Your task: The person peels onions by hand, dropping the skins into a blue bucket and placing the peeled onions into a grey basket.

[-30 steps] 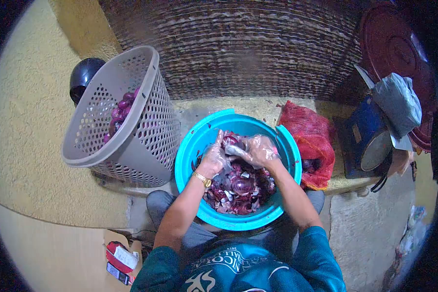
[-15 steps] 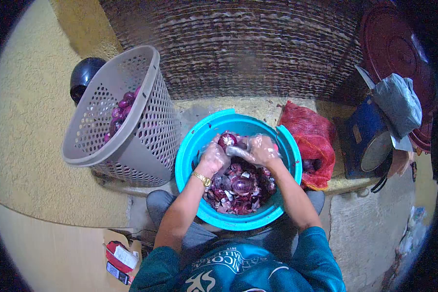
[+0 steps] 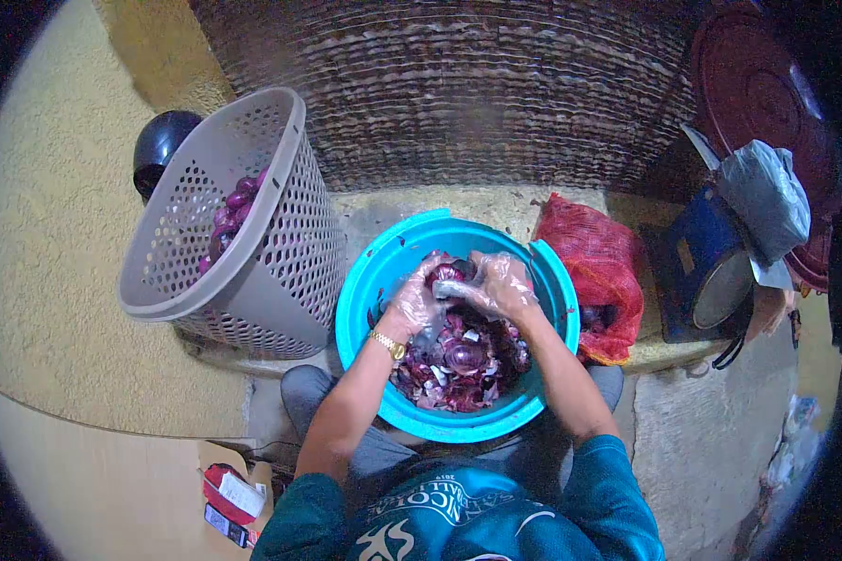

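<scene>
My left hand [image 3: 413, 304], in a clear plastic glove with a gold watch at the wrist, is closed around a red onion [image 3: 447, 273]. My right hand [image 3: 503, 288], also gloved, is curled against the onion's right side, its thumb stretched toward my left hand. Whatever lies within its curled fingers is hidden. Both hands are over the far half of a turquoise basin [image 3: 354, 346]. Below them in the basin lie red onions [image 3: 466, 356] among loose purple skins [image 3: 454, 397].
A tall grey perforated basket [image 3: 295, 224] holding red onions stands left, a dark round helmet-like object [image 3: 164, 150] behind it. Right of the basin lies a red mesh sack [image 3: 594, 257] with onions. Farther right are a blue container [image 3: 706, 248] and a grey plastic bag [image 3: 767, 201].
The onion has turned in my left hand and sits slightly lower and to the right. My right hand has rolled in closer against it, fingers raised higher.
</scene>
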`<state>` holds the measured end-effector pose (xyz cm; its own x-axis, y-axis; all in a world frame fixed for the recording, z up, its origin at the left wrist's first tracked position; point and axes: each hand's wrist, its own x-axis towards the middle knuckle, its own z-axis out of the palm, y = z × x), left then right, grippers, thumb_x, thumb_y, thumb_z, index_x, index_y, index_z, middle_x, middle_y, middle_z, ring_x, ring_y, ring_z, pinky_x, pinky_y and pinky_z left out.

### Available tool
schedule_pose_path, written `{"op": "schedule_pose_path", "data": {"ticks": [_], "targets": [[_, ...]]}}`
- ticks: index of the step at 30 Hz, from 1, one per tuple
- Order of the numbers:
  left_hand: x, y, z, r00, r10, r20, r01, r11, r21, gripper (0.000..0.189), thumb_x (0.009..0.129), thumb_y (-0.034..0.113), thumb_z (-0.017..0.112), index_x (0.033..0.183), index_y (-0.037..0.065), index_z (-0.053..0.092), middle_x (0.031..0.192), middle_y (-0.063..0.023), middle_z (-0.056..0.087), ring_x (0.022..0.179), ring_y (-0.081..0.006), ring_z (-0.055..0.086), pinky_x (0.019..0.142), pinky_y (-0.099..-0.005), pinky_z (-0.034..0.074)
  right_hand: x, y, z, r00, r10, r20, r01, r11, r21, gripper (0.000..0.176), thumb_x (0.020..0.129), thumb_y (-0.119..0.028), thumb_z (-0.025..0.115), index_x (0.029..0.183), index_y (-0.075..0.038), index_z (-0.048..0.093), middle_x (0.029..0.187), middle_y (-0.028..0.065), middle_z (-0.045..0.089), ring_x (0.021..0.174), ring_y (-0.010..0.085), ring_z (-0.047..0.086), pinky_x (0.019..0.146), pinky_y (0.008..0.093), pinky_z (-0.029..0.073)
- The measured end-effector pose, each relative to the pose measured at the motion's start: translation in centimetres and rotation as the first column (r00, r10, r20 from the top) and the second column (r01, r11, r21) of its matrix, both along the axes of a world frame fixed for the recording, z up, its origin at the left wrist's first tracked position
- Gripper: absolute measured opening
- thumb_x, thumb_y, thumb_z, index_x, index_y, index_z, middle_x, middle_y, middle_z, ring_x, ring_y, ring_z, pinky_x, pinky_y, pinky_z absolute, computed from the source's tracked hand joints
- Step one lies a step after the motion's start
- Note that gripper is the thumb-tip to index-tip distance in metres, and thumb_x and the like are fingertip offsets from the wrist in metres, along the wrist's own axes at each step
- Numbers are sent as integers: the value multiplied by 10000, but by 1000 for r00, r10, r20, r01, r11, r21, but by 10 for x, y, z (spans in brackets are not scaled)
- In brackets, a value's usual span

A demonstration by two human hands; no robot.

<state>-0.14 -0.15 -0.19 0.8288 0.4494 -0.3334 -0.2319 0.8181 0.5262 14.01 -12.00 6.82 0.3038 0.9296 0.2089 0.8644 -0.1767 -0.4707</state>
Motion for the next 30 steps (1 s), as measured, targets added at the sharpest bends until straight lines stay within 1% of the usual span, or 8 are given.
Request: {"op": "schedule_pose_path", "data": {"ticks": [5, 8, 11, 17, 19, 27, 29, 30], "targets": [[-3, -4, 11, 999, -30, -13, 31, 996, 86, 325, 933, 311, 567, 1199, 125, 588, 1214, -69, 610, 1141, -243, 558, 975, -477, 438, 4, 2, -11, 1000, 25, -14, -25, 999, 38, 693, 720, -701, 633, 851, -21, 655, 729, 226, 647, 736, 411, 639, 675, 492, 483], [-3, -6, 12, 1000, -16, -2, 16, 998, 53, 328, 934, 320, 568, 1199, 129, 588, 1235, -69, 595, 1162, -233, 541, 986, -470, 428, 4, 2, -12, 998, 59, -35, -57, 997, 53, 671, 758, -685, 606, 857, -24, 663, 716, 225, 644, 729, 404, 641, 668, 488, 483], [-3, -7, 13, 1000, 3, -8, -3, 999, 48, 330, 940, 321, 560, 1213, 137, 579, 1254, -69, 583, 1174, -231, 529, 994, -466, 421, 1, 2, -4, 999, 47, 11, -46, 998, -53, 567, 781, -629, 610, 978, -105, 700, 751, 175, 676, 737, 372, 661, 673, 478, 509], [-2, -2, 6, 1000, -23, 11, 23, 999, 38, 310, 970, 303, 506, 1210, 122, 580, 1237, -72, 595, 1165, -230, 540, 1002, -435, 418, 1, -2, -1, 1000, 15, 18, -15, 999, 42, 661, 714, -689, 647, 845, -42, 677, 696, 192, 657, 693, 366, 661, 638, 472, 506], [-3, 0, 2, 999, -38, 32, 36, 998, 57, 308, 975, 304, 495, 1201, 116, 585, 1226, -71, 602, 1153, -227, 547, 997, -425, 423, 3, -1, -7, 998, 0, 67, -10, 987, 158, 692, 678, -714, 661, 762, -27, 656, 674, 198, 648, 679, 359, 661, 635, 467, 506], [-3, 1, -2, 982, -107, 153, 91, 990, 106, 297, 977, 272, 493, 1198, 95, 583, 1196, -75, 617, 1117, -216, 566, 1001, -386, 428, 2, 1, -8, 997, 61, 37, -63, 997, 48, 631, 746, -674, 632, 790, -48, 684, 675, 183, 654, 675, 361, 660, 623, 471, 503], [2, 10, -36, 996, 84, -23, -66, 898, 436, 294, 965, 260, 533, 1197, 86, 580, 1181, -85, 618, 1102, -210, 570, 1000, -362, 433, 1, 1, -7, 996, 64, 54, -65, 998, 14, 615, 760, -663, 627, 798, -52, 688, 675, 180, 655, 667, 362, 659, 615, 470, 502], [2, 5, -25, 996, 85, -23, -66, 897, 436, 294, 965, 260, 533, 1197, 86, 580, 1181, -85, 618, 1102, -210, 570, 1000, -362, 433, 1, 2, -8, 996, 65, 61, -67, 997, 30, 626, 744, -671, 639, 792, -49, 685, 664, 179, 652, 651, 356, 658, 601, 465, 501]]}}
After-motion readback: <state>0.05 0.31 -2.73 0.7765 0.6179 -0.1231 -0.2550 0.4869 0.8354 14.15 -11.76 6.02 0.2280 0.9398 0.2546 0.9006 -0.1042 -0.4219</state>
